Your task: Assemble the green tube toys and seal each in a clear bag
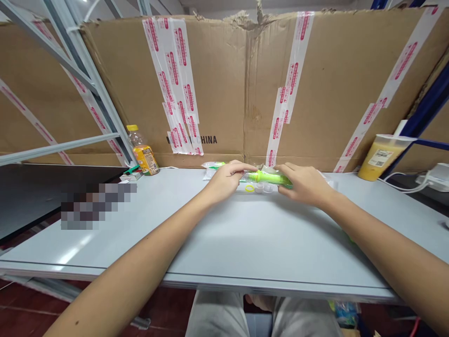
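Both my hands reach to the far middle of a pale grey table (217, 238). My left hand (226, 180) and my right hand (305, 183) are closed on the two ends of a bright green tube-shaped item in a clear plastic bag (267, 177), held just above the tabletop. Under the bag lie a small yellow ring (249, 188) and clear round caps (265, 188). Another clear packet with a green part (213, 166) lies behind my left hand.
Taped cardboard sheets (217, 84) wall the table's far side. A yellow-capped drink bottle (142, 150) stands at the back left beside a metal rack frame (87, 79). A lidded cup of yellow drink (383, 157) stands back right, near white cables and a power adapter (437, 178).
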### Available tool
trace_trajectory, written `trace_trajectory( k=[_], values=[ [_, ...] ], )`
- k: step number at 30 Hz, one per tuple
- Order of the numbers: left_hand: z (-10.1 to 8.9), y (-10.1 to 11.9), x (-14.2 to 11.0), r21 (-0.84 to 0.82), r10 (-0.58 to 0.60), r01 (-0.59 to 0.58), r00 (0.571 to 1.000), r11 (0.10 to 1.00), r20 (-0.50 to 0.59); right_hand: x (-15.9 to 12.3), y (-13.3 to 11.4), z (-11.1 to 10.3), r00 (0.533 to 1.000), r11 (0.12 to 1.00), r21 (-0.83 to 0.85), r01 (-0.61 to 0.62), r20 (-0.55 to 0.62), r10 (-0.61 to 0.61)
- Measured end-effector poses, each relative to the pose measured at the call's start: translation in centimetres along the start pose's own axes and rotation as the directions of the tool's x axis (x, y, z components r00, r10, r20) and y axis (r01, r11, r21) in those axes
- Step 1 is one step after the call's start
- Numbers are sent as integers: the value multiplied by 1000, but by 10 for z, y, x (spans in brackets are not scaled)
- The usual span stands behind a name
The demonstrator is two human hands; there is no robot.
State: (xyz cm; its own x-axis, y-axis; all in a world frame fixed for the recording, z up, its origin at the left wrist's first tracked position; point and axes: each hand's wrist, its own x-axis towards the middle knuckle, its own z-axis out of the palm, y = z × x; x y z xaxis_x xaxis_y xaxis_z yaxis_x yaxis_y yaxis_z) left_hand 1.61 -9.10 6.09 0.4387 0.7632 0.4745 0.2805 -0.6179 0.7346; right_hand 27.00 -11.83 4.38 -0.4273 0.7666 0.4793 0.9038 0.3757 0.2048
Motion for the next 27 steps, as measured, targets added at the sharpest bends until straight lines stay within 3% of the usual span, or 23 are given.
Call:
trace_trajectory(
  k=[7, 14, 21, 27],
  values=[
    [-2, -3, 3, -82, -17, 22, 998, 996, 57, 0, 1, 0, 1000, 1000, 5, 9, 10, -9],
    [-1, 2, -1, -97, -247, 245, 969, 965, -7, -1, 0, -1, 1000, 998, 59, 23, 18, -24],
    [8, -7, 0, -214, -205, 188, 977, 959, -61, -1, 0, 1, 999, 995, 91, 34, -19, -33],
    [14, -7, 1, -307, -224, 156, 954, 939, -201, 0, -2, 2, 998, 996, 84, 28, -50, -24]
  ],
)
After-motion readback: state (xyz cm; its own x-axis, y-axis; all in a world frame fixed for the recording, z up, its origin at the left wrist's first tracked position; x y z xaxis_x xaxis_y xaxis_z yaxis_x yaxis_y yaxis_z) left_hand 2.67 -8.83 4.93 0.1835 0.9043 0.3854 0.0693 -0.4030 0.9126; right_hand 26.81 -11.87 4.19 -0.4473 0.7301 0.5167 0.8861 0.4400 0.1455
